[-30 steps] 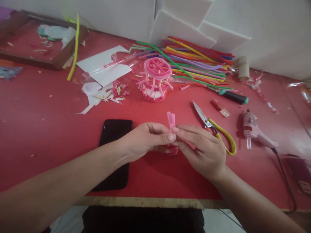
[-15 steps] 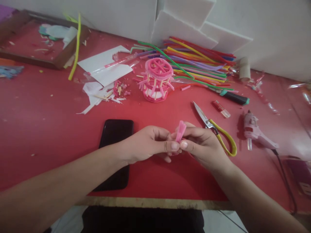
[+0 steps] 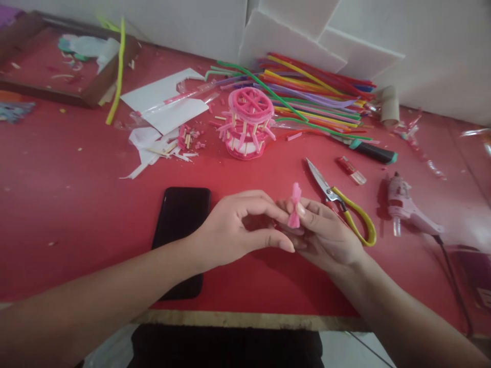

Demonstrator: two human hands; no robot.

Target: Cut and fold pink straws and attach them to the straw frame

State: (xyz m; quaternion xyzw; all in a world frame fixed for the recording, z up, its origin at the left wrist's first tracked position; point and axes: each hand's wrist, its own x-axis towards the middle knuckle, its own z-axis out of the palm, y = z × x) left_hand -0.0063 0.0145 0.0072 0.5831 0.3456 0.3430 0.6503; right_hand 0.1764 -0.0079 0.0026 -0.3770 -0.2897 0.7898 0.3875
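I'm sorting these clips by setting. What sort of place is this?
Probably a craft worktable, at home or in a classroom: a pile of coloured pipe cleaners at the back, a glue gun and scissors on the red tabletop, and the right hand holding a small pink bundle.

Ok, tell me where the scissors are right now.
In the head view, the yellow-handled scissors lie on the red table just right of the right hand, between it and the pink glue gun.

Lit softly and evenly from above, somewhat dim and hazy. Soft shadow on table (image 3: 76, 214) under right hand (image 3: 330, 237). Bent outward at edges by wide lens; blurred in corners.
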